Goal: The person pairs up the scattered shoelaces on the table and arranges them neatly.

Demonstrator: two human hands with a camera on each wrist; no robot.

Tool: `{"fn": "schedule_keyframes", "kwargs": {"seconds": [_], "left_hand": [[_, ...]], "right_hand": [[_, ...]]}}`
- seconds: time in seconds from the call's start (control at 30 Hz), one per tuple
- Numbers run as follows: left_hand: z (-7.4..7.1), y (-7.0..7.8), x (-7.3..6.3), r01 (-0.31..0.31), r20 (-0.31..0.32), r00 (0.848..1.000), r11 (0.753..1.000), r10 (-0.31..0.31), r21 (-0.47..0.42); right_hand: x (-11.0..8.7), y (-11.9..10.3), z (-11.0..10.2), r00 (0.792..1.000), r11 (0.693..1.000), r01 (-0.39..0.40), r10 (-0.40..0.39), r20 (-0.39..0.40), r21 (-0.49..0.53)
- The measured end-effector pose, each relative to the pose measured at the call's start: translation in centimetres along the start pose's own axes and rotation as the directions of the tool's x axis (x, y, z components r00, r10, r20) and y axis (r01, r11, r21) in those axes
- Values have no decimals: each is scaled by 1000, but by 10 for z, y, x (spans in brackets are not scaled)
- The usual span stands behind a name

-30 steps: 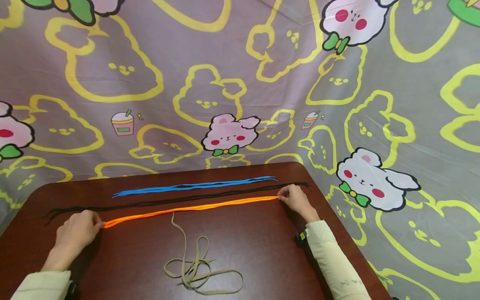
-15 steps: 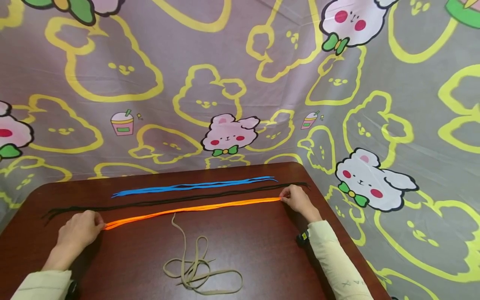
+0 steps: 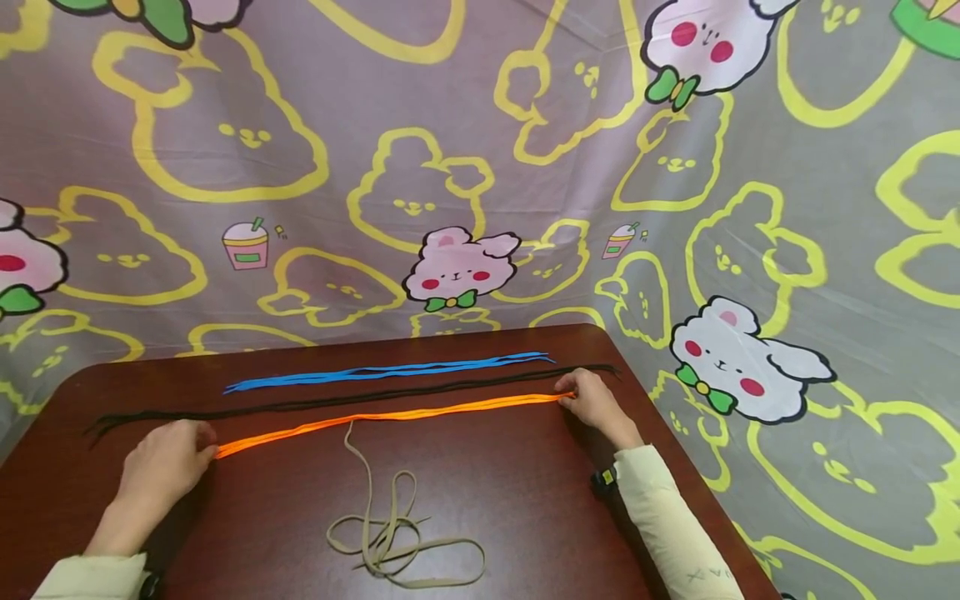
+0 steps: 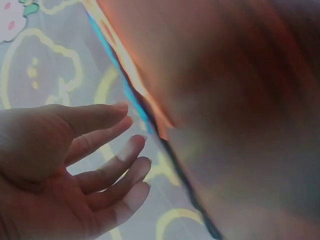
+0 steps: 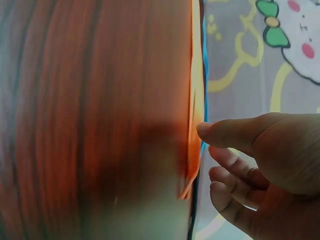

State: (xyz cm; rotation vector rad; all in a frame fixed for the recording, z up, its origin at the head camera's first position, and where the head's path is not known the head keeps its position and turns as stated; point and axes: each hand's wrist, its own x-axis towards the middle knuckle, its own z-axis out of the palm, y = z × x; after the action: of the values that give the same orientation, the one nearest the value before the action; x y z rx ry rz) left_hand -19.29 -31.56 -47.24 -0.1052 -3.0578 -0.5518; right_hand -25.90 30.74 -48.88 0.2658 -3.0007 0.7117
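Note:
An orange shoelace bundle (image 3: 450, 409) stretches straight across the table between the hands. My left hand (image 3: 168, 462) is beside its left end; in the left wrist view the thumb and fingers (image 4: 132, 150) are parted and the orange end (image 4: 162, 125) lies apart from them. At the other end is my right hand (image 3: 596, 404); in the right wrist view its thumb tip is right at the lace's edge (image 5: 196, 107), the other fingers loosely bent, and the lace end hangs past them. A tan shoelace (image 3: 397, 533) lies in loose loops nearer me, one end reaching the orange laces.
Behind the orange laces, a dark shoelace bundle (image 3: 315, 404) and a blue one (image 3: 390, 370) lie roughly parallel on the brown table (image 3: 540, 508). A patterned cloth (image 3: 315, 108) hangs around the table's back and right sides.
Both hands pinched the orange ends before; their fingers have now loosened. The left hand has shifted slightly right, and the orange laces lie a little less taut.

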Motion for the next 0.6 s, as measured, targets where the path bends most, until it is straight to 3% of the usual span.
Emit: {"fn": "schedule_keyframes", "kwargs": {"seconds": [0.2, 0.27, 0.4, 0.47, 0.6], "left_hand": [[2, 38, -3, -161, -16, 987, 986, 160, -42], [4, 53, -5, -246, 14, 969, 966, 248, -80], [10, 83, -7, -386, 90, 909, 904, 407, -187], [14, 97, -8, -419, 125, 882, 878, 454, -233], [23, 118, -5, -421, 160, 861, 853, 483, -309]], "right_hand": [[-4, -28, 4, 996, 996, 88, -88, -12, 17], [-5, -44, 8, 992, 992, 128, -128, -2, 15], [-8, -78, 22, 971, 972, 233, -232, 64, -5], [-12, -94, 32, 953, 958, 286, -281, 116, -31], [-22, -126, 48, 917, 931, 356, -332, 219, -78]]}}
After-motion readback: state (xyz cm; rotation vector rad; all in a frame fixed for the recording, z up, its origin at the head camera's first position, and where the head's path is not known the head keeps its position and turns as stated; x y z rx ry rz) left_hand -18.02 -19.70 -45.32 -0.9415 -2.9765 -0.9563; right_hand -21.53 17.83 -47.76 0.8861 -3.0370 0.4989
